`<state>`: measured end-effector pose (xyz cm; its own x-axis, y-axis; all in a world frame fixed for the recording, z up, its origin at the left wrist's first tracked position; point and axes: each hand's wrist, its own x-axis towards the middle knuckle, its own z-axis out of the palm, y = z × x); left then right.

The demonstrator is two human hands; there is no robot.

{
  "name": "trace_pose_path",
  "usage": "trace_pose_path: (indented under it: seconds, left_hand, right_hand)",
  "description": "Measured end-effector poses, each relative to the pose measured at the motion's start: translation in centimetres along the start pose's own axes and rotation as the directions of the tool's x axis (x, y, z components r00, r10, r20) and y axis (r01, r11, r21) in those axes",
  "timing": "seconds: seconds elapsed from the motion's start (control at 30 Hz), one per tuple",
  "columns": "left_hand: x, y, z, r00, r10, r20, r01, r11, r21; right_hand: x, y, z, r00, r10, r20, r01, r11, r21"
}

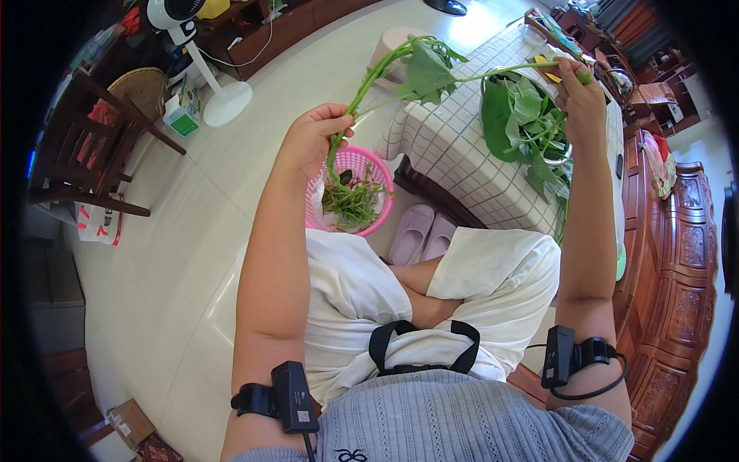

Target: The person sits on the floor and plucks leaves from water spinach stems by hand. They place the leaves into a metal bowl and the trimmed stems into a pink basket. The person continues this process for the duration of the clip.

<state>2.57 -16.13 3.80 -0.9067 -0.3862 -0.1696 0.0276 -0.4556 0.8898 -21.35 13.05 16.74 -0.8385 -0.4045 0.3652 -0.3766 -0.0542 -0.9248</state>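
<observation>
Several long green leafy vine stems (pixel 375 75) are gripped in my left hand (pixel 319 136), above a pink perforated plastic basket (pixel 388 173). Broad green leaves (pixel 430 72) hang from them between my hands. My right hand (pixel 577 95) pinches the far end of one stem, stretched out to the right. Below that hand a metal bowl (pixel 559 157) heaped with leafy greens (pixel 514 115) stands on a table with a checked cloth (pixel 444 136). Thin green stalk pieces (pixel 355 202) lie in the basket, on what looks like a plastic liner.
Lilac slippers (pixel 411 234) lie on the tiled floor beside the basket, near the table. A white fan (pixel 228 104), a green and white box (pixel 183 107) and a dark wooden chair (pixel 109 138) stand at the left. A carved wooden bench (pixel 664 277) is at the right.
</observation>
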Motion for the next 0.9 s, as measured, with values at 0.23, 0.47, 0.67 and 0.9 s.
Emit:
trace_pose_path:
  seconds: [0.23,0.47,0.67,0.9]
  left_hand:
    - [-0.1,-0.1,0.1,1.000,0.004,-0.004,-0.003,0.999,0.036]
    - [0.3,-0.4,0.0,1.000,0.017,-0.001,-0.017,0.998,0.056]
    - [0.3,-0.4,-0.1,1.000,0.014,-0.014,-0.013,0.998,0.056]
    - [0.7,-0.9,-0.7,0.996,0.021,-0.085,-0.006,0.986,0.167]
  right_hand:
    - [0.5,0.7,0.9,0.998,-0.011,-0.068,0.010,1.000,-0.012]
    - [0.8,0.6,1.7,0.986,-0.040,-0.163,0.025,0.995,-0.096]
    - [0.9,0.9,2.0,0.980,-0.046,-0.195,0.025,0.994,-0.111]
    - [2.2,1.8,0.4,0.959,-0.099,-0.266,0.043,0.977,-0.207]
